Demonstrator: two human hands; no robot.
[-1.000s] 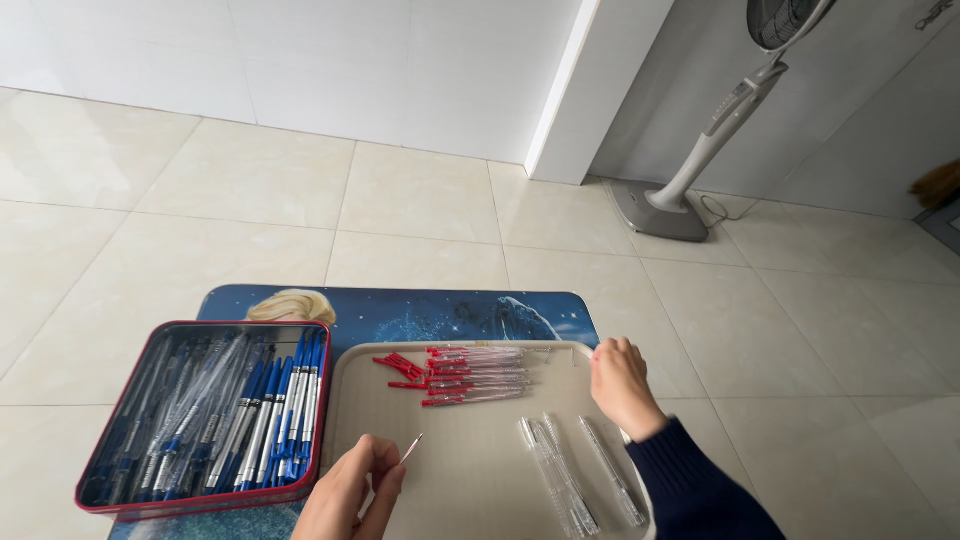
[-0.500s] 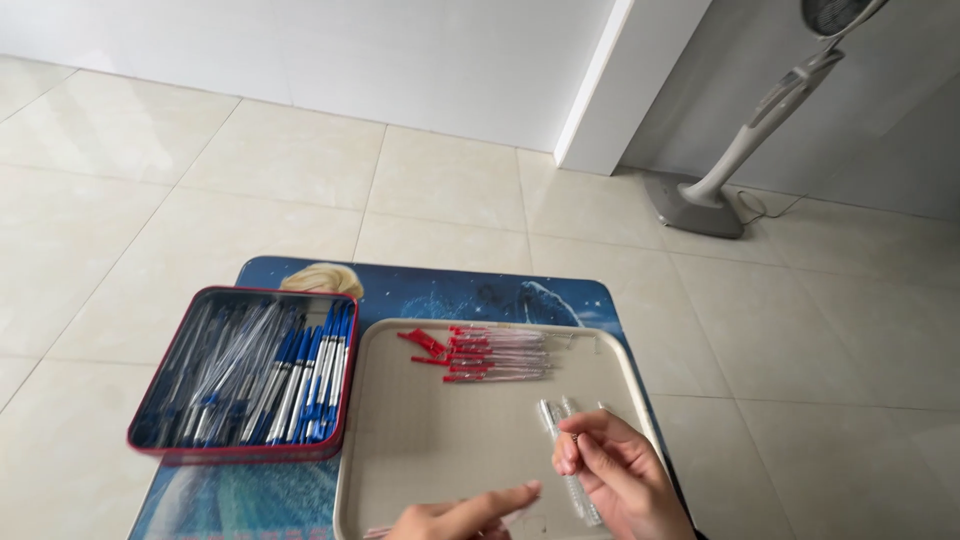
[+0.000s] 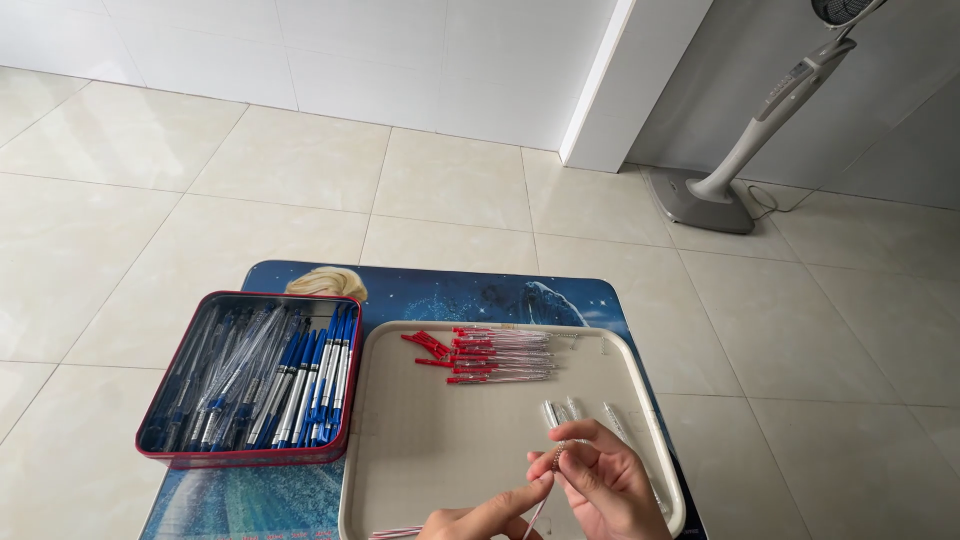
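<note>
- Two hands meeting low over beige tray (image 3: 400,440): right hand (image 3: 605,490) pinching clear pen barrel (image 3: 558,455), left hand (image 3: 485,515) pinching thin refill (image 3: 535,515).
- Mid-assembly, seemingly; next calls for steady alignment.
- Beyond: red pens (image 3: 485,357), tin of blue pens (image 3: 250,380) on surface (image 3: 450,295).

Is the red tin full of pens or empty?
Full. The tin has no lid on, and blue and clear pens lie side by side across its whole floor.

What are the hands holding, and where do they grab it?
The left hand and right hand pinch a thin pen refill between their fingers, near its upper end, above the beige tray.
</note>
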